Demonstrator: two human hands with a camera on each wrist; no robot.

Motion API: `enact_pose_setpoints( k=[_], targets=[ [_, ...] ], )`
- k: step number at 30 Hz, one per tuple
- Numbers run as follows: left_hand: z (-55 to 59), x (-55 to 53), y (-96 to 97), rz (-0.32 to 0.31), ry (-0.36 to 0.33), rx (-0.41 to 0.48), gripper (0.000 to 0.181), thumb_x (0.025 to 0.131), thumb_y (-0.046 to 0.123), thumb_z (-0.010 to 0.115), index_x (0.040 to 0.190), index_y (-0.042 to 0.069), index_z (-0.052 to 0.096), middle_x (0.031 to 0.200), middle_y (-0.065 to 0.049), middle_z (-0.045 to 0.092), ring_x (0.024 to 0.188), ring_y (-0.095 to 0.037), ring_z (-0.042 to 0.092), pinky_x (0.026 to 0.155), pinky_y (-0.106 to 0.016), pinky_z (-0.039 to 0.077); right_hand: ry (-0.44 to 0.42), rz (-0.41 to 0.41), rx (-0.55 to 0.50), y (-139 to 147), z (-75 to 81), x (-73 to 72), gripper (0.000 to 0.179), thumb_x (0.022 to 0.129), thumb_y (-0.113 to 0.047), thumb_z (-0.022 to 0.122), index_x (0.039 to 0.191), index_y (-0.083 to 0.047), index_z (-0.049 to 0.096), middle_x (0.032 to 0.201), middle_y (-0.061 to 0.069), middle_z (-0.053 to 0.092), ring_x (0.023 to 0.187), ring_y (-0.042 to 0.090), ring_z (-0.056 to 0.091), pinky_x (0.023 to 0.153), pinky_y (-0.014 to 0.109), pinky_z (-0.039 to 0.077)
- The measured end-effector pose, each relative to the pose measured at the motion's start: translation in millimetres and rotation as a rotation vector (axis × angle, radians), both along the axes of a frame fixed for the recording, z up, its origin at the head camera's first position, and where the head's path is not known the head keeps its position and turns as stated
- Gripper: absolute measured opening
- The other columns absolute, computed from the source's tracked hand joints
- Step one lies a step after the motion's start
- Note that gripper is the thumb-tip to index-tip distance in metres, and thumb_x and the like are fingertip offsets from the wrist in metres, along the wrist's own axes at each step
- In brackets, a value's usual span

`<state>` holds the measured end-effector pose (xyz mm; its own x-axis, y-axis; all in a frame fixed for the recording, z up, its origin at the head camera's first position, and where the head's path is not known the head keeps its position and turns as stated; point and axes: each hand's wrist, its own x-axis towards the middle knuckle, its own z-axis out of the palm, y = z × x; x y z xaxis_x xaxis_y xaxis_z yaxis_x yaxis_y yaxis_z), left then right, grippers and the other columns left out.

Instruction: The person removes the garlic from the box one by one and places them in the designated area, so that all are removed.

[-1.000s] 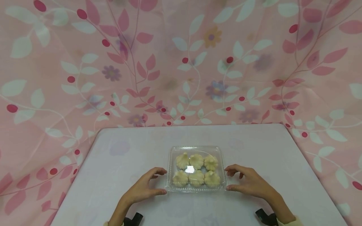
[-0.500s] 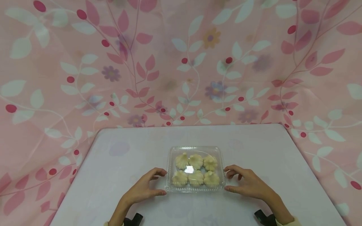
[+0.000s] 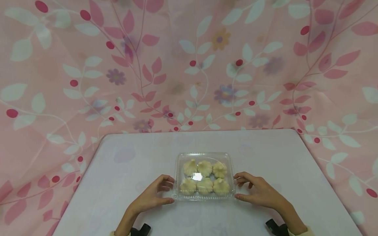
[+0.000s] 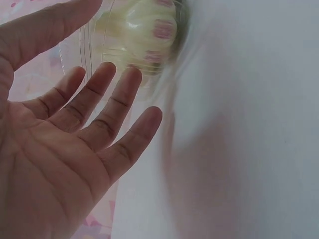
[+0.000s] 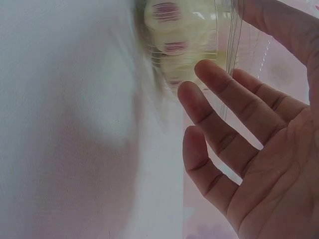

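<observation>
A clear plastic clamshell box (image 3: 203, 198) lies with its lid down on the white table. Through the lid show several pale yellow, garlic-shaped pieces (image 3: 205, 168) in two rows; the wrist views show pinkish marks on their sides. At the box's left side is my left hand (image 3: 150, 196), thumb and fingers apart, fingertips at or very near the edge. My right hand (image 3: 261, 191) mirrors it on the right side, its fingers loosely bent. The left palm (image 4: 55, 149) and right palm (image 5: 279, 174) hold nothing. Whether the fingertips touch the plastic I cannot tell.
The white tabletop (image 3: 141, 150) extends around the box on all sides. Behind it hangs a pink cloth (image 3: 177, 65) with leaves and flowers. A black wrist device (image 3: 141, 230) sits at the left wrist, another black device (image 3: 277, 226) at the right.
My left hand's fingers have shifted slightly toward the box and spread a little. The right hand has moved slightly left, nearer the box. The box stays in place.
</observation>
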<state>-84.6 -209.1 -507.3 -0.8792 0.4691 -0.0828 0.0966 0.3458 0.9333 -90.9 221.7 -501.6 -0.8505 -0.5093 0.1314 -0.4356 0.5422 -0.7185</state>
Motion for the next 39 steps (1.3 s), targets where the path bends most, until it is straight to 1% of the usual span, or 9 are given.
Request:
enact_pose_setpoints(
  k=[5, 8, 12, 19, 24, 29, 36, 39],
  targets=[
    [-3.1, -0.4, 0.0, -0.037, -0.064, 0.088, 0.063, 0.08, 0.008, 0.083, 0.129, 0.006, 0.044, 0.119, -0.013, 0.055, 0.106, -0.03, 0.059, 0.092, -0.041, 0.05, 0.006, 0.006, -0.002, -0.1, 1.2, 0.2, 0.057, 0.081, -0.041, 0.081, 0.128, -0.017, 0.057, 0.107, -0.01, 0.068, 0.094, 0.007, 0.064, 0.069, 0.032, 0.05],
    [-4.0, -1.2, -0.1, -0.067, -0.124, 0.159, 0.064, 0.082, 0.003, 0.08, 0.131, 0.0, 0.039, 0.119, -0.018, 0.055, 0.104, -0.033, 0.06, 0.089, -0.039, 0.051, 0.014, 0.01, -0.003, 0.0, 1.4, 0.3, 0.057, 0.082, -0.041, 0.08, 0.128, -0.016, 0.058, 0.108, -0.01, 0.068, 0.095, 0.006, 0.064, 0.069, 0.032, 0.05],
    [-3.3, -2.4, -0.1, -0.091, -0.201, 0.231, 0.063, 0.083, 0.001, 0.077, 0.131, -0.003, 0.035, 0.12, -0.021, 0.056, 0.102, -0.033, 0.061, 0.086, -0.039, 0.053, 0.019, 0.012, -0.002, 0.4, 1.2, 0.3, 0.057, 0.082, -0.041, 0.08, 0.128, -0.016, 0.058, 0.109, -0.009, 0.068, 0.095, 0.005, 0.064, 0.069, 0.032, 0.05],
    [-3.8, -4.2, -0.1, -0.101, -0.26, 0.272, 0.061, 0.084, 0.002, 0.076, 0.13, -0.002, 0.035, 0.115, -0.02, 0.06, 0.093, -0.026, 0.064, 0.079, -0.034, 0.055, 0.018, 0.012, 0.004, 0.9, 1.6, 0.2, 0.058, 0.083, -0.044, 0.079, 0.129, -0.016, 0.057, 0.11, -0.009, 0.068, 0.096, 0.008, 0.065, 0.07, 0.032, 0.05],
    [-4.9, -4.6, 0.8, -0.096, -0.311, 0.298, 0.061, 0.085, 0.001, 0.075, 0.129, -0.002, 0.034, 0.11, -0.02, 0.063, 0.088, -0.021, 0.064, 0.074, -0.03, 0.053, 0.024, 0.009, 0.008, 1.0, 1.6, 0.2, 0.057, 0.083, -0.043, 0.079, 0.129, -0.017, 0.057, 0.108, -0.011, 0.068, 0.095, 0.01, 0.066, 0.07, 0.032, 0.05],
    [-6.0, -4.6, 0.9, -0.078, -0.333, 0.307, 0.059, 0.083, 0.0, 0.075, 0.127, -0.001, 0.036, 0.107, -0.019, 0.065, 0.082, -0.016, 0.063, 0.07, -0.028, 0.051, 0.026, 0.004, -0.001, 1.2, 0.5, 0.5, 0.057, 0.082, -0.04, 0.081, 0.129, -0.016, 0.058, 0.107, -0.011, 0.068, 0.095, 0.01, 0.066, 0.069, 0.032, 0.05],
    [-10.1, -4.7, 1.2, -0.076, -0.333, 0.348, 0.059, 0.081, -0.003, 0.076, 0.125, -0.003, 0.036, 0.101, -0.015, 0.065, 0.068, -0.011, 0.052, 0.064, -0.025, 0.047, 0.029, 0.004, -0.009, 0.4, -1.5, 0.5, 0.058, 0.083, -0.04, 0.08, 0.13, -0.016, 0.057, 0.107, -0.01, 0.069, 0.094, 0.01, 0.066, 0.069, 0.032, 0.05],
    [-10.4, -5.3, 2.2, -0.07, -0.335, 0.35, 0.059, 0.081, -0.002, 0.076, 0.124, -0.002, 0.037, 0.099, -0.013, 0.065, 0.065, -0.009, 0.049, 0.063, -0.025, 0.046, 0.029, 0.001, -0.007, 0.4, -1.6, 0.5, 0.058, 0.082, -0.04, 0.08, 0.129, -0.016, 0.057, 0.106, -0.011, 0.068, 0.094, 0.01, 0.066, 0.069, 0.032, 0.05]
  ],
)
